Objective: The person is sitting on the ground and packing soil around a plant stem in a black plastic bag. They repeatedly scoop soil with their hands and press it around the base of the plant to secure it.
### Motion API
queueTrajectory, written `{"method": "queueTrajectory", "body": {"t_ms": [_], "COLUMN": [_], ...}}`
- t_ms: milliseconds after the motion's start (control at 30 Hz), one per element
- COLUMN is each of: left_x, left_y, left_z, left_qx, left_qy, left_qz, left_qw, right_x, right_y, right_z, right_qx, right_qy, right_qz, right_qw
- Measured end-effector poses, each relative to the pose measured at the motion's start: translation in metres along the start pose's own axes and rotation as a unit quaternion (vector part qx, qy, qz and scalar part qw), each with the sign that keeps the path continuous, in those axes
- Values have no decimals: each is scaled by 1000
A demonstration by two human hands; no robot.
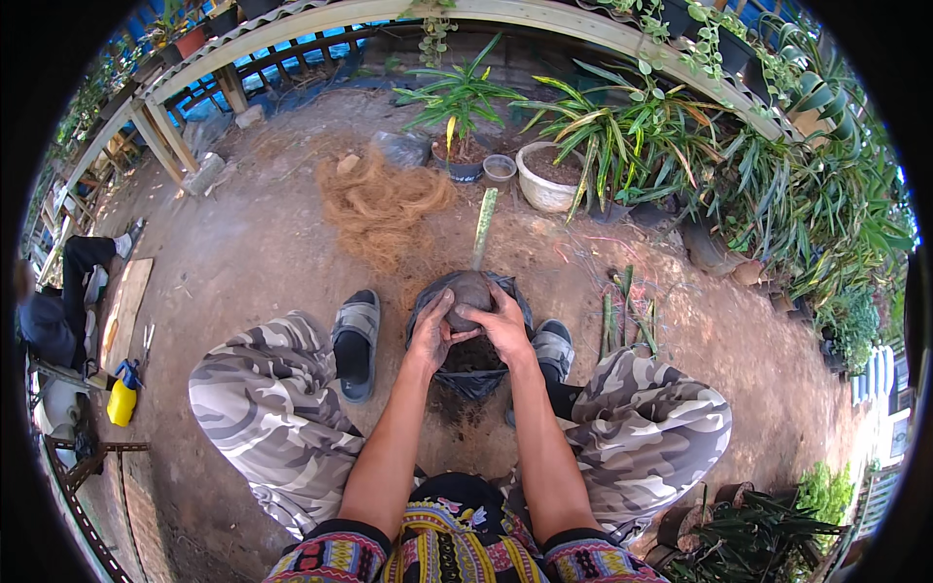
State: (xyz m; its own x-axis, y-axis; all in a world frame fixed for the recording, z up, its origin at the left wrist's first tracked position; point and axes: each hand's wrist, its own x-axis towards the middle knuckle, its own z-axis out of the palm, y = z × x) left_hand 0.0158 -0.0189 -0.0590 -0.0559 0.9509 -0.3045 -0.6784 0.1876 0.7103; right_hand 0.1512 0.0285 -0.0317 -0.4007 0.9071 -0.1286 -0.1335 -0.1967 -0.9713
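Between my feet, my left hand (436, 329) and my right hand (501, 321) cup a dark ball of soil (470, 291) from both sides. A mottled green leaf cutting (485, 222) stands up out of the ball's far side. Below the hands is a black plastic bag (466, 384), its mouth spread wide, with dark loose soil (470, 355) inside. Beyond it, a loose heap of brown coconut fibre (383, 200) lies on the ground. Several cut green leaf pieces (627, 310) lie to the right, among thin pinkish strings (605, 251).
Potted plants, among them one in a white pot (547, 186), stand ahead beside a small bowl (499, 168). At left are a yellow spray bottle (122, 401), scissors (148, 341), a wooden board (130, 310) and another person's legs (76, 291). Dense plants line the right.
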Motion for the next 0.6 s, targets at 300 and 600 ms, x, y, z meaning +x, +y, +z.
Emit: {"method": "queueTrajectory", "body": {"t_ms": [300, 600], "left_x": [-4, -4], "left_y": [0, -1], "left_z": [0, -4], "left_qx": [-14, -25], "left_qy": [-30, -41], "left_qz": [19, 22], "left_qw": [999, 999], "right_x": [2, 0], "right_y": [5, 4], "right_z": [-4, 2], "right_qx": [-77, -57], "right_qy": [-1, -23], "right_qz": [-45, -69], "right_qw": [996, 996]}}
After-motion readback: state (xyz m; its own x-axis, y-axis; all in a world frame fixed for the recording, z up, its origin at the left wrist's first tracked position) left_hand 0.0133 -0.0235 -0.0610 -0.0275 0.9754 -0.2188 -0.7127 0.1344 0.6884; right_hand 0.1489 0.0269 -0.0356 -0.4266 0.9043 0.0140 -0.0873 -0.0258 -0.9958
